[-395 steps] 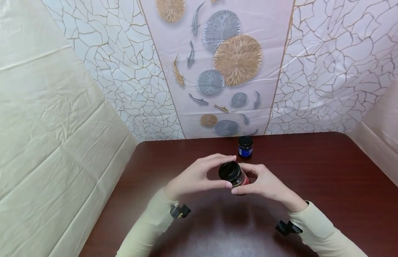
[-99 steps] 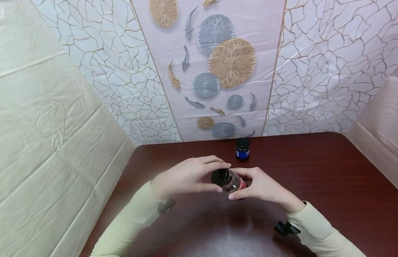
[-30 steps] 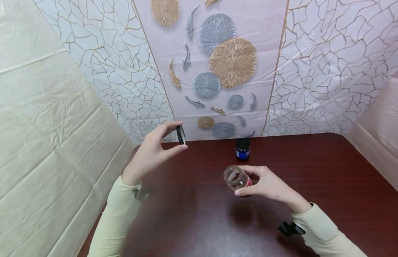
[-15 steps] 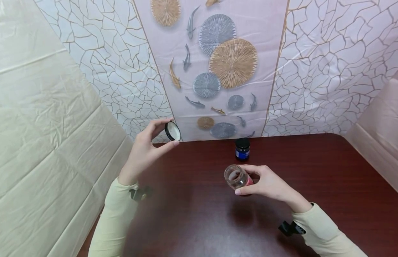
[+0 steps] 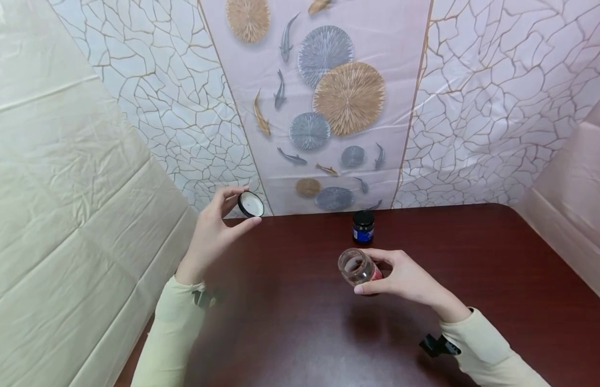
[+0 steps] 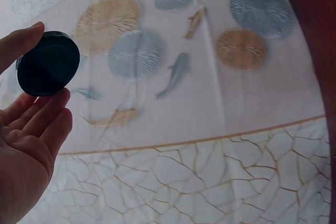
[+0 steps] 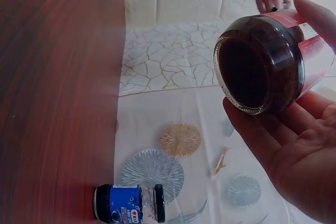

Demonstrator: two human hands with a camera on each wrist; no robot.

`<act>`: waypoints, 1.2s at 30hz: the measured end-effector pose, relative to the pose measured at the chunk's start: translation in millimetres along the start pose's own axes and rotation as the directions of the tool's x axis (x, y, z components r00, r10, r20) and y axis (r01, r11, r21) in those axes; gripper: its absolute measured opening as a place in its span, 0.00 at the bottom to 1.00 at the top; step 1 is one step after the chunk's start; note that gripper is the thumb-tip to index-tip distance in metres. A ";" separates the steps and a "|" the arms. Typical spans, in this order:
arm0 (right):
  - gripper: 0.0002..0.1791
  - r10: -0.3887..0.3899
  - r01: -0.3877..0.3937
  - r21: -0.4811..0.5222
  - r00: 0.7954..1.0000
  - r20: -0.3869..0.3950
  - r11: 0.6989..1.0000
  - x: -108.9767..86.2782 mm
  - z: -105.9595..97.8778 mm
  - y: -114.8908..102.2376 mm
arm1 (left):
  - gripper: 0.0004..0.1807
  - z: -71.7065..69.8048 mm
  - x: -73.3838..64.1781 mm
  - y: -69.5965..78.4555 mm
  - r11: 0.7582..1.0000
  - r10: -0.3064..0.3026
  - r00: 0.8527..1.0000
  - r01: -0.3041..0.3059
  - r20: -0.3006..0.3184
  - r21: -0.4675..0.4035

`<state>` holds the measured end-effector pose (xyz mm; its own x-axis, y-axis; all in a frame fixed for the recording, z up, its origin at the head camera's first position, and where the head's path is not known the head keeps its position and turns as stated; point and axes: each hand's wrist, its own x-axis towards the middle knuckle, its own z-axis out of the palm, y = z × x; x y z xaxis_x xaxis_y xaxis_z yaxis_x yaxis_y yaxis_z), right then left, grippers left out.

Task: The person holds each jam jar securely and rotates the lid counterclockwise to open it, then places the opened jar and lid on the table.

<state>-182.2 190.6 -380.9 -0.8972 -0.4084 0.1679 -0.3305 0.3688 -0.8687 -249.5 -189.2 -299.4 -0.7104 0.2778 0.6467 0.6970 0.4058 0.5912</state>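
Observation:
My left hand (image 5: pixel 212 231) pinches a black jar lid (image 5: pixel 251 204) by its rim, between thumb and fingertips; its white inside faces the head camera. In the left wrist view the dark outer face of the lid (image 6: pixel 48 63) shows. On the right, my right hand (image 5: pixel 408 277) grips an uncovered glass jar (image 5: pixel 359 267) with a red label, tilted with its mouth toward the left. Dark residue shows inside the glass. The right wrist view gives the dark base end of this jar (image 7: pixel 262 64), with thumb and fingers around its sides.
A second jar (image 5: pixel 363 227), with a black lid and blue label, stands near the back of the dark red table (image 5: pixel 300 322). A patterned cloth (image 5: pixel 348 97) hangs behind the table. Pale cloth (image 5: pixel 87 215) closes off the left side.
The black lid, earlier on the red-labelled jar, is now apart from it in my left hand. That hand moved left and turned the lid's inside toward the head camera. The right hand barely moved lately.

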 end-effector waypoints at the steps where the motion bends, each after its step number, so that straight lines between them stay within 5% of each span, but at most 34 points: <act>1: 0.37 0.000 0.000 -0.002 1.000 -0.003 1.000 -0.3 -0.2 -0.3 | 0.33 0.0 -1.4 -2.5 1.000 -0.022 1.000 0.022 -0.002 0.012; 9: 0.37 -0.005 0.005 0.017 1.000 -0.019 1.000 -3.5 -2.8 -1.6 | 0.34 4.5 -12.5 -30.0 0.979 -0.181 0.983 0.178 0.021 0.102; 19: 0.36 -0.003 0.003 0.008 1.000 -0.029 1.000 -3.7 -5.1 1.9 | 0.34 15.1 -32.1 -71.3 0.952 -0.276 0.957 0.259 0.090 0.162; 36: 0.35 -0.021 0.022 0.034 0.999 -0.041 0.999 -6.0 -7.4 2.9 | 0.29 32.1 -56.2 -121.0 0.872 -0.473 0.862 0.429 0.184 0.234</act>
<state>-179.9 200.3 -381.0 -0.9014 -0.3814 0.2048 -0.3400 0.3310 -0.8802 -297.1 -225.9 -422.7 -0.9598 0.2077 0.1886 0.2802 0.6770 0.6806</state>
